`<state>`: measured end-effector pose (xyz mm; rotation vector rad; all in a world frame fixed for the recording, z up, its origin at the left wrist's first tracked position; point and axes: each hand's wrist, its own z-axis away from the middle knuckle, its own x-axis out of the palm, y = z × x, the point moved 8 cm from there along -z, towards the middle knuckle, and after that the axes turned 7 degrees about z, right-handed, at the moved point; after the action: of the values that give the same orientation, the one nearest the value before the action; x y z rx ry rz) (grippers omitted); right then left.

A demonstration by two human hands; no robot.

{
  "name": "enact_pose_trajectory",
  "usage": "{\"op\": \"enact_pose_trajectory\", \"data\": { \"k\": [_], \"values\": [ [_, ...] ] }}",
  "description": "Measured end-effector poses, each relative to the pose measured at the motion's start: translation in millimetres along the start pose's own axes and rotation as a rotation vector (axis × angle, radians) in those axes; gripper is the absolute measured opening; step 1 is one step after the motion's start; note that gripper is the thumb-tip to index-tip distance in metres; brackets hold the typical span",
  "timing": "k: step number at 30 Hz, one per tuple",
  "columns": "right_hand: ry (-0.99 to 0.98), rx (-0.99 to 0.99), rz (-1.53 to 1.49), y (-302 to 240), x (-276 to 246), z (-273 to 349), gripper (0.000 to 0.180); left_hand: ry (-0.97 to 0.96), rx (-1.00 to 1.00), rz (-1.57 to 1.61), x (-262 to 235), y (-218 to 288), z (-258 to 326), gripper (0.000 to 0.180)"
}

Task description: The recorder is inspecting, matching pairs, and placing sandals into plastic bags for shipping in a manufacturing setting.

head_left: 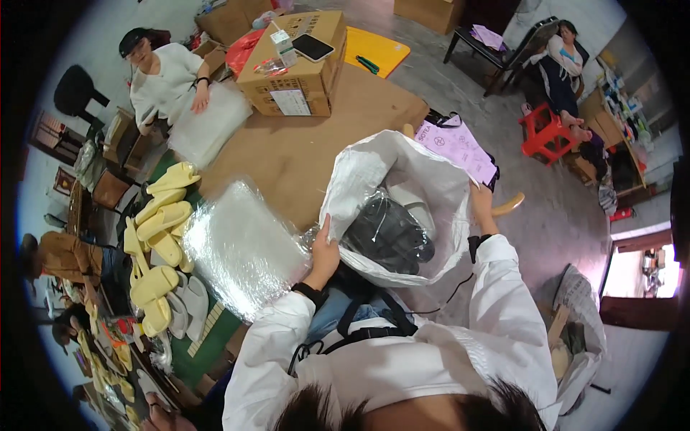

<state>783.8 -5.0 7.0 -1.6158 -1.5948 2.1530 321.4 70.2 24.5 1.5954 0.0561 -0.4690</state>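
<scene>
A large white woven sack (pixel 449 176) stands open-mouthed in front of me. My left hand (pixel 325 257) is closed on its near left rim, the thumb upward. On the opposite side my right hand (pixel 481 203) grips the right rim. Down inside the sack lie dark slippers (pixel 388 230) in clear plastic, with a pale grey pair (pixel 411 202) beside them. Just left of my left hand, a stack of clear plastic bags (pixel 244 248) rests on the table. The bottom of the sack is hidden by its contents.
Yellow slippers (pixel 165 223) and grey slippers (pixel 194 305) pile up on the left. A cardboard box (pixel 287 75) holding a phone (pixel 313 47) stands at the far side of the brown table (pixel 374 100). Pink sheets (pixel 460 147) lie behind the sack; a red stool (pixel 548 133) and seated people are farther off.
</scene>
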Motion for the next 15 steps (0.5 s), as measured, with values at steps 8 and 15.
{"op": "enact_pose_trajectory", "data": {
  "k": [8, 15],
  "values": [
    [-0.028, 0.122, -0.390, 24.6, -18.3, 16.6, 0.034, 0.000, 0.122, -0.019, 1.3, 2.7, -5.6, 0.063],
    [0.207, 0.293, -0.668, 167.2, 0.8, 168.5, 0.031, 0.041, 0.024, 0.123, -18.0, 8.3, -3.3, 0.058]
  ]
}}
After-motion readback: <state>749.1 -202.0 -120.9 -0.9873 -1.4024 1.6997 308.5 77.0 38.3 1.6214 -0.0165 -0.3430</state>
